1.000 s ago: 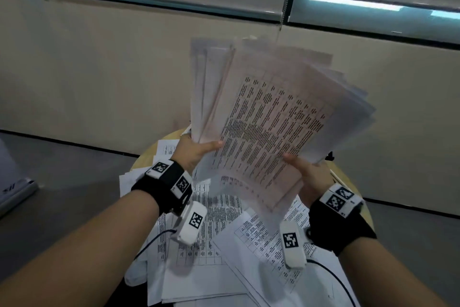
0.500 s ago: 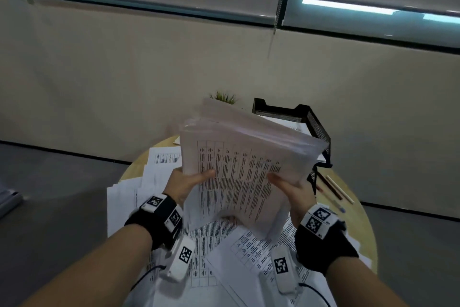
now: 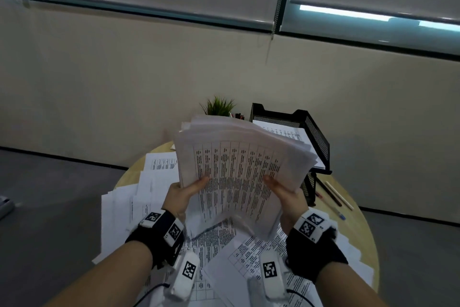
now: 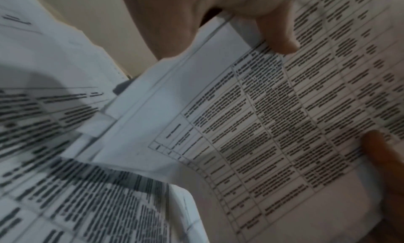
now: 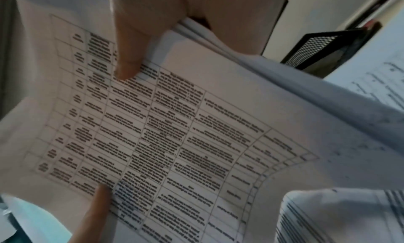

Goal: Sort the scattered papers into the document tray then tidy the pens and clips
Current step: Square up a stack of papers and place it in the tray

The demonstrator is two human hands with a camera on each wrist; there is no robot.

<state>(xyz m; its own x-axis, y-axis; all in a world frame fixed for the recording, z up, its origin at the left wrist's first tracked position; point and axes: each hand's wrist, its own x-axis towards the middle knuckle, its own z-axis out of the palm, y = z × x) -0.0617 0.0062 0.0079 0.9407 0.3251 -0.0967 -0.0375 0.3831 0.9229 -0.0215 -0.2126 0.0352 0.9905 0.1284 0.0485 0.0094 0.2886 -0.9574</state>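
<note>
Hands, left hand (image 3: 183, 194) and right hand (image 3: 286, 193), clamp the stack of papers (image 3: 239, 172) at frame centre (sorting step); next, slide it into the tray (image 3: 317, 137).

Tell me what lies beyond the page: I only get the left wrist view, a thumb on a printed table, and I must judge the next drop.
Observer: Both hands grip one thick stack of papers, the left hand on its left edge, the right hand on its right.
Operator: Is the tray near?
Observer: The black mesh document tray stands just beyond the stack, to the right, with printed sheets already in its upper tier.
Operator: Anything left on the table?
Observer: Many loose sheets still cover the round table; pens lie right of the tray.
</note>
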